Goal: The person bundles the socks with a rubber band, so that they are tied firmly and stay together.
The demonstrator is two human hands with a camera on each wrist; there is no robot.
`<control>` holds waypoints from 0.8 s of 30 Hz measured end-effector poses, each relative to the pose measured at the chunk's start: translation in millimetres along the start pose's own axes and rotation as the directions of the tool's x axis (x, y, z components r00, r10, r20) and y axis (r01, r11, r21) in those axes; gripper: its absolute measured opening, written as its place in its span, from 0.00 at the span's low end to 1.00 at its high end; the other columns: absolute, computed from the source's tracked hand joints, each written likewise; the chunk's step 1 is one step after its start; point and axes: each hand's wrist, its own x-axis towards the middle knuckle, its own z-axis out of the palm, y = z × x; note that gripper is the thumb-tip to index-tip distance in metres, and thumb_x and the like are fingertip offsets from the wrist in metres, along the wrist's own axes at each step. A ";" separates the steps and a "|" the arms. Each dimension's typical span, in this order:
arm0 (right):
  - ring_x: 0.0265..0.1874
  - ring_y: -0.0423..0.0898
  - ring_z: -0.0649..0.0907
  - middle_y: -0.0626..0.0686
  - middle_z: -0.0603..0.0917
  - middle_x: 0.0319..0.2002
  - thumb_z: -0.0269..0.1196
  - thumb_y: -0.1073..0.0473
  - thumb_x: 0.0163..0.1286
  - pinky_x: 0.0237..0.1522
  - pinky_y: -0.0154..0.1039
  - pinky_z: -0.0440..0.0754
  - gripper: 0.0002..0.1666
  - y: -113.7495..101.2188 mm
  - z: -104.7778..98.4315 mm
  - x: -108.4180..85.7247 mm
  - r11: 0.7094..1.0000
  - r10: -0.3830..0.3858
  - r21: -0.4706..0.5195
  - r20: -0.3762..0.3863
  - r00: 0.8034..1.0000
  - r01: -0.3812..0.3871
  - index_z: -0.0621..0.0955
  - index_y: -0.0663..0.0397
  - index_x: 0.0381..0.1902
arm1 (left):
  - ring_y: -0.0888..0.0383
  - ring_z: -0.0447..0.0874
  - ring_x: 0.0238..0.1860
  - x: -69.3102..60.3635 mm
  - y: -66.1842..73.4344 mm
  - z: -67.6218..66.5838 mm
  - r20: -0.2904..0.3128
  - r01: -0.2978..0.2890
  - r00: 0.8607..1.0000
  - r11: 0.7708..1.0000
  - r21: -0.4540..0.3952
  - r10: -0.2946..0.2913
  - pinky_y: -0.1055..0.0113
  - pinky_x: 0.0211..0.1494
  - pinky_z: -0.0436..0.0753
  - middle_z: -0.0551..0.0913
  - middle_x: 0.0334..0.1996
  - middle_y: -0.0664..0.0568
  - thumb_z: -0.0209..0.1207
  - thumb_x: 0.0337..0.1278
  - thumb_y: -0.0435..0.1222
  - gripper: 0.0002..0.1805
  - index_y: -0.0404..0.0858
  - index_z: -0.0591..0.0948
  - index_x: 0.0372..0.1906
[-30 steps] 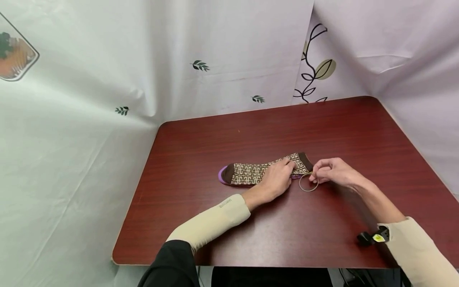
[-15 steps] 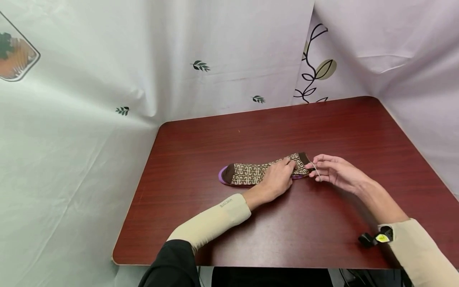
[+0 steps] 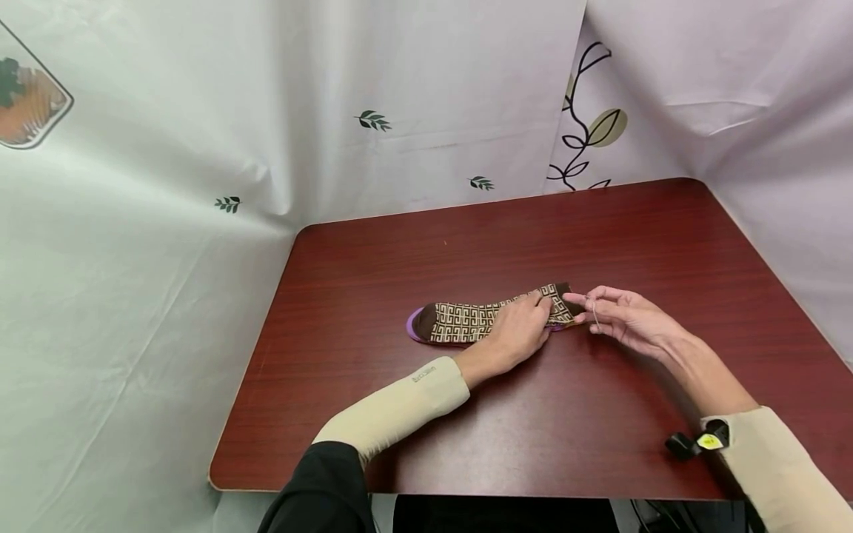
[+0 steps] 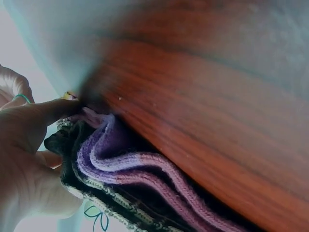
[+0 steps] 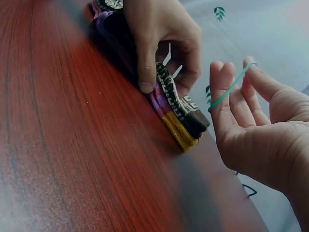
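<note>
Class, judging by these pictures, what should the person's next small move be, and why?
Probably ease the elastic band over the cuff end of the socks: the right hand holds the band stretched between thumb and fingers, close to that end, and the left hand grips the socks.

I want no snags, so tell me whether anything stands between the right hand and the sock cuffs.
Nothing visible does. The right hand, with the band stretched across its fingers, faces the cuffs directly. The left hand grips the socks farther back, clear of that path.
</note>
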 end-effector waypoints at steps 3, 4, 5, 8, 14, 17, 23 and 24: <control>0.53 0.49 0.89 0.53 0.87 0.62 0.47 0.72 0.86 0.48 0.36 0.87 0.21 0.0 0.5 -0.7 0.998 -0.013 -0.055 -0.031 0.999 0.011 0.87 0.60 0.51 | 0.58 0.85 0.44 1.2 1.8 0.6 -0.006 -0.004 1.000 1.000 0.031 0.004 0.65 0.44 0.86 0.83 0.47 0.55 0.71 0.66 0.49 0.19 0.43 0.83 0.53; 0.54 0.49 0.89 0.53 0.87 0.61 0.48 0.71 0.86 0.49 0.37 0.87 0.20 0.1 0.7 -0.9 0.997 -0.024 -0.079 -0.043 0.999 0.021 0.88 0.61 0.53 | 0.58 0.86 0.44 1.6 2.6 0.9 -0.011 -0.006 1.000 0.999 0.044 0.006 0.65 0.43 0.86 0.83 0.46 0.55 0.70 0.66 0.49 0.18 0.43 0.83 0.52; 0.54 0.49 0.89 0.53 0.87 0.61 0.48 0.71 0.86 0.49 0.37 0.87 0.20 0.4 1.0 -1.0 0.994 -0.038 -0.102 -0.060 0.997 0.031 0.88 0.61 0.55 | 0.58 0.86 0.44 2.1 3.4 1.5 -0.021 -0.008 1.000 0.998 0.059 0.009 0.65 0.42 0.86 0.83 0.46 0.55 0.69 0.67 0.48 0.17 0.43 0.83 0.52; 0.52 0.47 0.90 0.52 0.89 0.58 0.51 0.69 0.85 0.50 0.38 0.87 0.19 2.2 2.0 -0.5 0.984 -0.086 -0.165 -0.128 0.988 0.064 0.88 0.61 0.58 | 0.59 0.86 0.42 3.3 6.4 2.8 -0.053 -0.023 0.998 0.993 0.115 0.029 0.66 0.37 0.86 0.84 0.43 0.55 0.64 0.69 0.43 0.10 0.43 0.83 0.48; 0.44 0.45 0.90 0.49 0.91 0.52 0.59 0.70 0.81 0.45 0.38 0.89 0.14 4.7 2.8 -1.9 0.971 -0.136 -0.228 -0.276 0.951 0.073 0.88 0.60 0.56 | 0.60 0.85 0.39 7.1 10.2 4.1 -0.075 -0.041 0.996 0.982 0.183 0.055 0.67 0.32 0.85 0.85 0.40 0.56 0.62 0.67 0.39 0.06 0.43 0.84 0.44; 0.42 0.42 0.90 0.46 0.91 0.50 0.62 0.70 0.79 0.44 0.38 0.89 0.13 4.8 2.5 -3.0 0.959 -0.130 -0.280 -0.336 0.933 0.033 0.87 0.62 0.57 | 0.60 0.85 0.38 9.5 9.0 3.6 -0.055 -0.028 0.998 0.987 0.159 0.037 0.67 0.30 0.84 0.85 0.39 0.55 0.62 0.66 0.39 0.06 0.43 0.84 0.43; 0.42 0.41 0.89 0.41 0.89 0.46 0.62 0.62 0.82 0.45 0.42 0.89 0.28 3.6 3.6 -0.2 0.918 -0.038 -0.376 -0.406 0.913 -0.129 0.72 0.77 0.70 | 0.58 0.86 0.37 12.0 1.8 2.5 -0.055 -0.018 0.998 0.995 0.094 0.024 0.65 0.32 0.86 0.85 0.40 0.55 0.62 0.65 0.40 0.08 0.42 0.84 0.44; 0.42 0.42 0.89 0.41 0.88 0.46 0.61 0.60 0.82 0.45 0.43 0.90 0.31 3.1 4.0 0.5 0.906 -0.026 -0.395 -0.412 0.911 -0.152 0.70 0.78 0.71 | 0.58 0.85 0.36 12.0 0.5 2.1 -0.063 -0.022 0.998 0.996 0.082 0.027 0.64 0.33 0.86 0.85 0.39 0.55 0.63 0.65 0.41 0.08 0.42 0.83 0.44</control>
